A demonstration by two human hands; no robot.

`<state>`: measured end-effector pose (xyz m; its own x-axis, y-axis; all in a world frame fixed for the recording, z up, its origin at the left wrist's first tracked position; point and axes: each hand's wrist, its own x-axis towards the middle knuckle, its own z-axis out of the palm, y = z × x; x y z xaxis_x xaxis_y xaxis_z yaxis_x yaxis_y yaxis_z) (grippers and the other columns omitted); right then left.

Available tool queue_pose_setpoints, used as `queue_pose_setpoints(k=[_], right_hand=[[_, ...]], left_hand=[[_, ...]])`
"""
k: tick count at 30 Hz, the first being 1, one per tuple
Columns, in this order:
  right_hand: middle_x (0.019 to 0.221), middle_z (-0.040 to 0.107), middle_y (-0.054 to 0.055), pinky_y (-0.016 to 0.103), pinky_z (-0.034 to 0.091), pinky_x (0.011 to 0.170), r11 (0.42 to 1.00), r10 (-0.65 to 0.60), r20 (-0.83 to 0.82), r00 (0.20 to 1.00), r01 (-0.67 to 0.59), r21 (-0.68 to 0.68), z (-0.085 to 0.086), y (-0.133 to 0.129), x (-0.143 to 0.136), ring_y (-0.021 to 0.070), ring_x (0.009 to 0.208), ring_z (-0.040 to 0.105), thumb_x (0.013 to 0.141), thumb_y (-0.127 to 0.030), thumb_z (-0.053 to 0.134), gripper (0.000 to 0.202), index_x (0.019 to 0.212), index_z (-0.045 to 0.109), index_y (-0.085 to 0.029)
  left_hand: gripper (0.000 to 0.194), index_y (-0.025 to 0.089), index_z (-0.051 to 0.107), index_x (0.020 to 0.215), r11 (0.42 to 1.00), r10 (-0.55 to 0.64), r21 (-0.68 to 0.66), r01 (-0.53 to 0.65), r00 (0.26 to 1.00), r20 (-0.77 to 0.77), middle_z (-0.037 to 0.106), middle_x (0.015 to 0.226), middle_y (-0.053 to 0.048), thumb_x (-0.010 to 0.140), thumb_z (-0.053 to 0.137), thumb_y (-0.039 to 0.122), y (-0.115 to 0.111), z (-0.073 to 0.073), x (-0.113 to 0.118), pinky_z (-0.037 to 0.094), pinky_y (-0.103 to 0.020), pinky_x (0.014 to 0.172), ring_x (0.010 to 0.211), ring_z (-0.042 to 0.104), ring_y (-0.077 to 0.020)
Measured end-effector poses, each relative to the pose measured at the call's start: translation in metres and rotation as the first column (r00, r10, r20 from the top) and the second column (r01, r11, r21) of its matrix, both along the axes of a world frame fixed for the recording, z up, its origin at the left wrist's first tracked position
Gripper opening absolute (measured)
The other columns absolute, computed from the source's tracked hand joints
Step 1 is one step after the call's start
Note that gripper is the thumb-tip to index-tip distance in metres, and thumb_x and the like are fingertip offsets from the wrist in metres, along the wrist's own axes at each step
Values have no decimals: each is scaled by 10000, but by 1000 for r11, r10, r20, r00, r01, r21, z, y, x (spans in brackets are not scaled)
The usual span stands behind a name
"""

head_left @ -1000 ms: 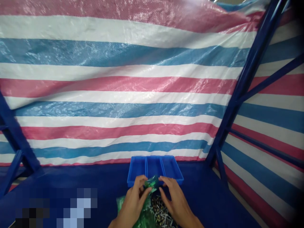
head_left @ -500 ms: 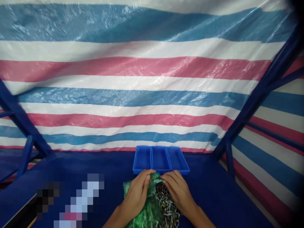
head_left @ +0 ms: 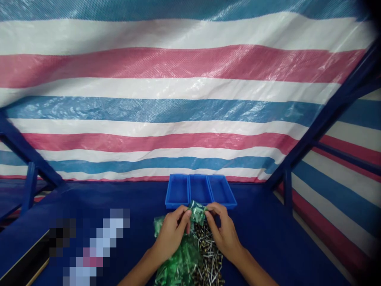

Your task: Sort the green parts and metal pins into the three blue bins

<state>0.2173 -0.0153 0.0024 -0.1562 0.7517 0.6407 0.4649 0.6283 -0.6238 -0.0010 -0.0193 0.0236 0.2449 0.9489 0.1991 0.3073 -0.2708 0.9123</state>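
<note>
A small green see-through packet (head_left: 197, 212) is stretched between our two hands, just at the near edge of a blue tray (head_left: 201, 205) as we look down. Our left hand (head_left: 170, 233) pinches its left side between thumb and fingers; our right hand (head_left: 224, 234) pinches the right side the same way. Pale slivers show through the film; we cannot tell whether the packet is sealed.

Nearer to us, a heap of green packets (head_left: 180, 264) lies on the left, touching a pile of loose metal pins (head_left: 208, 254) on the right. So one packet is in hand, with many more packets and unbagged pins lying out; how much is finished, we cannot judge.

The tray has three compartments side by side. Everything rests on a dark blue surface (head_left: 133, 206). To the left are a black strip with pale edges (head_left: 26, 258) and a pixelated patch (head_left: 101, 238). Beyond, red, white and blue striped sheeting (head_left: 166, 143) forms the wall, between slanting blue posts (head_left: 324, 119).
</note>
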Motion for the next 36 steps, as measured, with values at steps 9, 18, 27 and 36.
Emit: queue_pose_setpoints(k=[9, 18, 27, 36], right_hand=[[1255, 696, 113, 392, 625, 951, 996, 75, 175, 982, -82, 30, 12, 0, 8, 258, 1122, 693, 1084, -190, 536, 382, 1448, 600, -287], [1053, 663, 95, 338, 620, 820, 997, -36, 100, 994, 28, 78, 11, 0, 3, 232, 935, 705, 1098, -227, 533, 184, 1132, 713, -248], [983, 741, 57, 301, 637, 773, 996, -72, -44, 996, 74, 53, 3, 1, 0, 216, 838, 747, 1087, -319, 600, 245, 1319, 607, -240], [1114, 764, 95, 367, 620, 867, 996, 63, 94, 994, -68, 55, 14, -2, 3, 247, 990, 744, 1104, -179, 465, 329, 1353, 659, -270]], left_hand=[[490, 219, 613, 796, 999, -10, 31, 11, 1000, -17, 641, 646, 39, 1157, 398, 470, 1, -5, 0, 417, -254, 670, 610, 607, -155], [376, 220, 738, 934, 972, -16, 230, 43, 993, -119, 746, 978, -70, 1140, 474, 391, -4, 6, -6, 546, -313, 845, 909, 717, -220], [237, 324, 753, 1269, 879, 43, 473, 56, 980, -194, 772, 1266, -60, 1110, 582, 282, -3, -13, -8, 523, -435, 1139, 1196, 725, -251], [358, 332, 638, 1461, 849, 116, 528, -1, 976, -185, 742, 1224, -77, 1114, 565, 286, 1, -5, -10, 616, -329, 939, 1099, 723, -234]])
